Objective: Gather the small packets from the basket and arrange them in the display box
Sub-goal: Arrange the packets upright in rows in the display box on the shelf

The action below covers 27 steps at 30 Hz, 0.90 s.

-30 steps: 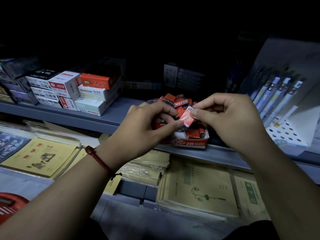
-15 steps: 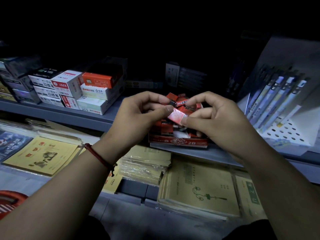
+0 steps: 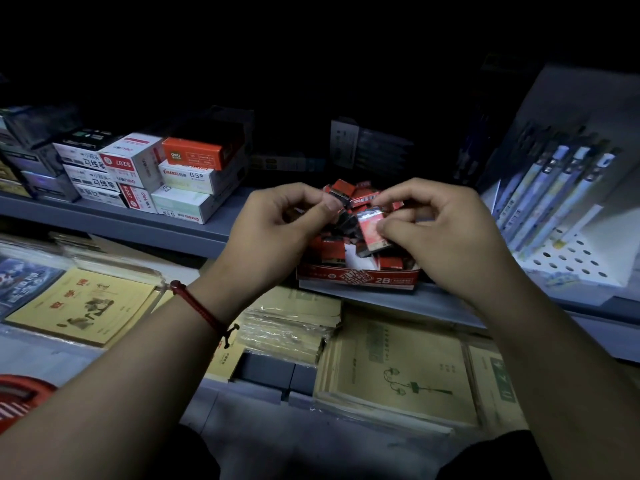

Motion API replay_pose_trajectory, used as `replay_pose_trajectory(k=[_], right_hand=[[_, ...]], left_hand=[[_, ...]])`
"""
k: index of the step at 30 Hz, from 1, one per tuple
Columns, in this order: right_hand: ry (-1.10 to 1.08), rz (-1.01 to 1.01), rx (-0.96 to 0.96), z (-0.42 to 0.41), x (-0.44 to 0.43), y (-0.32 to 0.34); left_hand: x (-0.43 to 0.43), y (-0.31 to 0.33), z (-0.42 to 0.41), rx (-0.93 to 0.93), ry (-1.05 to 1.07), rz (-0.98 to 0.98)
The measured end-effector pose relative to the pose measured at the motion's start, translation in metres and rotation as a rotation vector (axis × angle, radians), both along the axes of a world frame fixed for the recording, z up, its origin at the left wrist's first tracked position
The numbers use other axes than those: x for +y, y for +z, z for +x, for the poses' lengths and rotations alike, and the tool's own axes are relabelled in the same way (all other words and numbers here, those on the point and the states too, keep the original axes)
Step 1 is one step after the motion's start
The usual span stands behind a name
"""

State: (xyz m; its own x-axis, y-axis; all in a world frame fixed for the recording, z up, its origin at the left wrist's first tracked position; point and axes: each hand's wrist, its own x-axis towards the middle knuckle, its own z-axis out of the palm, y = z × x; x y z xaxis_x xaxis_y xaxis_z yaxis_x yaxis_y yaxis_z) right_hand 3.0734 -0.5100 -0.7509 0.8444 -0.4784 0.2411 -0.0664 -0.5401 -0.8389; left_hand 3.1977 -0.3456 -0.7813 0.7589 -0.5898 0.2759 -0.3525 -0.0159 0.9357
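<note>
Single head view, close, facing forward-down onto shelf (image 3: 131,221).

Grey shelf (image 3: 121,220), stacked stationery boxes (image 3: 138,174) left; red display box (image 3: 356,279) centre; pen rack (image 3: 575,258) right

Red display box (image 3: 356,279), red packet (image 3: 372,232), red wrist cord (image 3: 196,305), yellow notebooks (image 3: 398,362)

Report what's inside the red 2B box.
The display box holds heaped small red packets. The right hand, pinching one, and the left hand cover part of the heap; its bottom is hidden.
</note>
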Motion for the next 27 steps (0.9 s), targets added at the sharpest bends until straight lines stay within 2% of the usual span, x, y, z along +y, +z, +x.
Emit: replay_pose_trajectory(k=[3, 7, 10, 21, 27], right_hand=[[-0.047, -0.023, 0.003, 0.0, -0.006, -0.001], [0.031, -0.035, 0.078, 0.001, -0.002, -0.004], [0.087, -0.161, 0.149, 0.004, 0.001, -0.009], [0.079, -0.611, 0.271, 0.003, 0.014, -0.006], [0.07, -0.718, 0.331, 0.001, 0.019, -0.002]], left_hand=[[0.003, -0.002, 0.003, 0.014, 0.051, 0.034], [0.005, -0.001, 0.004, 0.003, 0.051, 0.066], [0.005, -0.002, 0.004, -0.004, 0.05, 0.081], [0.006, -0.005, 0.003, -0.055, 0.031, 0.137], [0.006, -0.004, 0.0, -0.123, 0.028, 0.174]])
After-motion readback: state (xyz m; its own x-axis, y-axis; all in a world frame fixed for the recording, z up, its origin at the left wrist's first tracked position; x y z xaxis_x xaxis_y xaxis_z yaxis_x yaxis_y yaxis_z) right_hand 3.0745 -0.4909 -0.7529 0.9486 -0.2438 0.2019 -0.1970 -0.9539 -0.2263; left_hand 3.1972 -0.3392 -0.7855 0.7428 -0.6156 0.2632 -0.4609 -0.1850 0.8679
